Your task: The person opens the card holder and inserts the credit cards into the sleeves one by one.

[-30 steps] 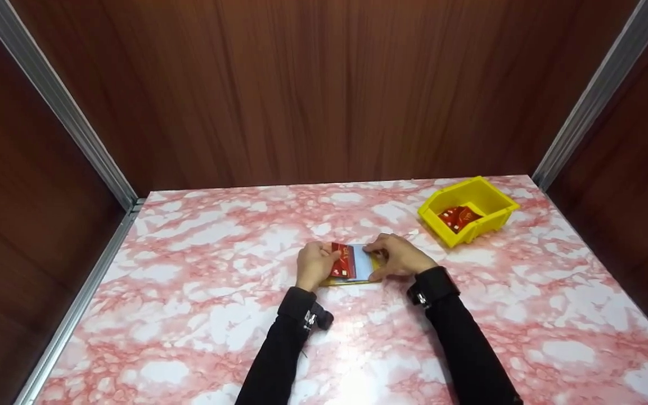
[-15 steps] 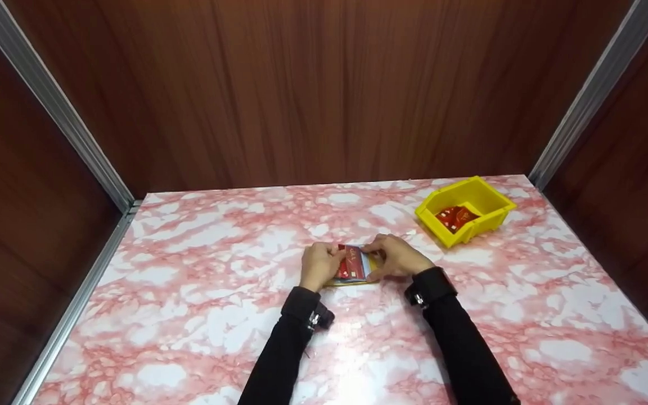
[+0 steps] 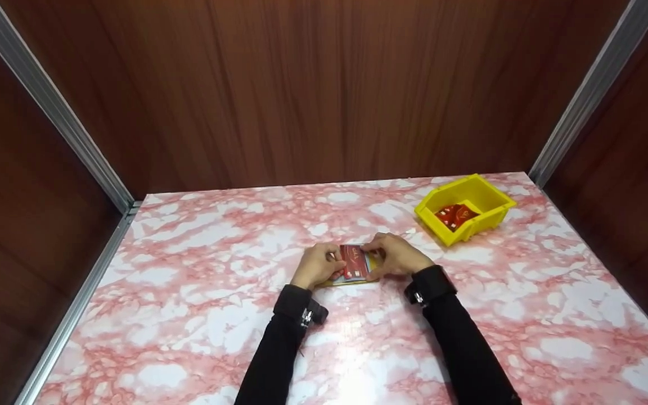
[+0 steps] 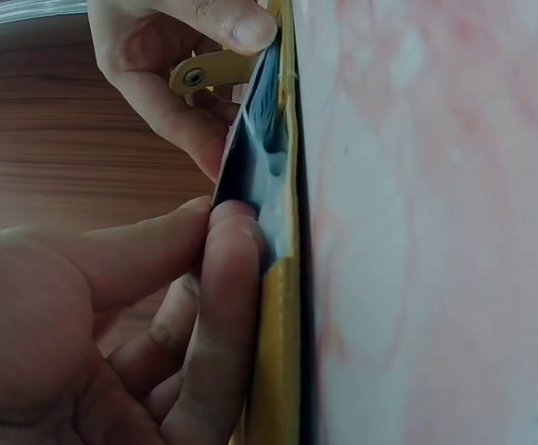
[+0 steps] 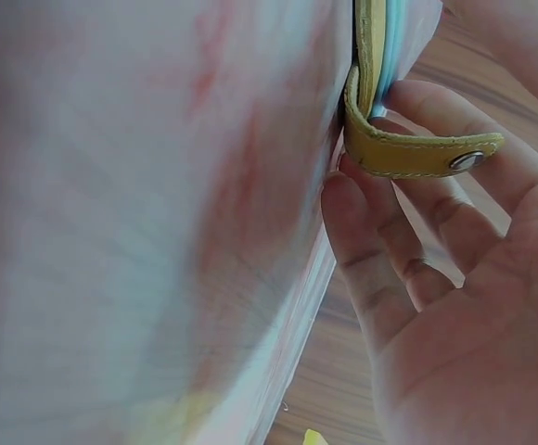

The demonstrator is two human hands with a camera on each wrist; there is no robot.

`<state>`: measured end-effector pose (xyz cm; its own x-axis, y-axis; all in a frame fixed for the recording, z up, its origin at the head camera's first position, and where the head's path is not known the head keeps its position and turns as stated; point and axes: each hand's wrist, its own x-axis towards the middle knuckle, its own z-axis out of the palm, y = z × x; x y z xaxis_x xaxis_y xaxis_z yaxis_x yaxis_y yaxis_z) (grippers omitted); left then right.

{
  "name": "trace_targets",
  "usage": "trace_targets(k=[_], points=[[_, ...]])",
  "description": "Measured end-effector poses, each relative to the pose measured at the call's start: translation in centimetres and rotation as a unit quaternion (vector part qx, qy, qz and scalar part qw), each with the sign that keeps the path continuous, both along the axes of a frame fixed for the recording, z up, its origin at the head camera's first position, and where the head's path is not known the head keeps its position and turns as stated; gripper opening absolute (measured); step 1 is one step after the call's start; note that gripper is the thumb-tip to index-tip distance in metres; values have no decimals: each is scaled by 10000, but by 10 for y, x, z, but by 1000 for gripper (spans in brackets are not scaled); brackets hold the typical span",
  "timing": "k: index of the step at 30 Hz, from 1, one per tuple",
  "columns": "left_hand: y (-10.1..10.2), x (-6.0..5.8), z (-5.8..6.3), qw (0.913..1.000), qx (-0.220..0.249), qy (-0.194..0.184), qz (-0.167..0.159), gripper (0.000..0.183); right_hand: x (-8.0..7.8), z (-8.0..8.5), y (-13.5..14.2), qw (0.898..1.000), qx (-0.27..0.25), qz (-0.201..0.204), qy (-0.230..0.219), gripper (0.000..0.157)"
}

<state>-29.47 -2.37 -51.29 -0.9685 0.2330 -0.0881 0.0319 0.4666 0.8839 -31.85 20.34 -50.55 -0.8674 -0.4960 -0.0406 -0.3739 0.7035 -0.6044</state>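
A yellow card holder point(image 3: 349, 283) with clear sleeves lies unfolded on the table, between both hands. At one sleeve, my left hand point(image 3: 315, 264) pinches the left edge of a red card point(image 3: 353, 264) between thumb and index finger; most of the card sits under the clear plastic. On the opposite side my right hand point(image 3: 398, 256) grips the holder's sleeves, thumb at the near edge and fingers at the far edge. The left wrist view gives the sleeves edge-on, with a gap at the left fingertips. A snap strap point(image 5: 417, 153) sticks up beside the right fingers in the right wrist view.
A yellow bin point(image 3: 490, 216) with several red cards point(image 3: 456, 216) inside stands at the back right of the pink marbled table point(image 3: 189, 315). Brown wood-look panels point(image 3: 313, 90) with metal corner rails point(image 3: 76, 124) enclose the back and sides.
The red card has shifted right, farther over the pale sleeve and towards the right hand. The left hand's fingers have drawn to the card's left edge. The right hand stays in place.
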Motion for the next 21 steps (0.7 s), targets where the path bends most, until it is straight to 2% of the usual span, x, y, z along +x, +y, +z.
trace_targets(k=[8,18,21], points=[[-1,0,-1,9989,-343,325,-54,17,0,0,-1,10000,10,13,36,71],[-2,1,-3,9974,-452,535,-154,16,-1,1,-1,10000,25,12,-9,71],[-3,1,-4,9965,-496,631,-212,15,-2,-2,0,10000,63,30,-6,76]])
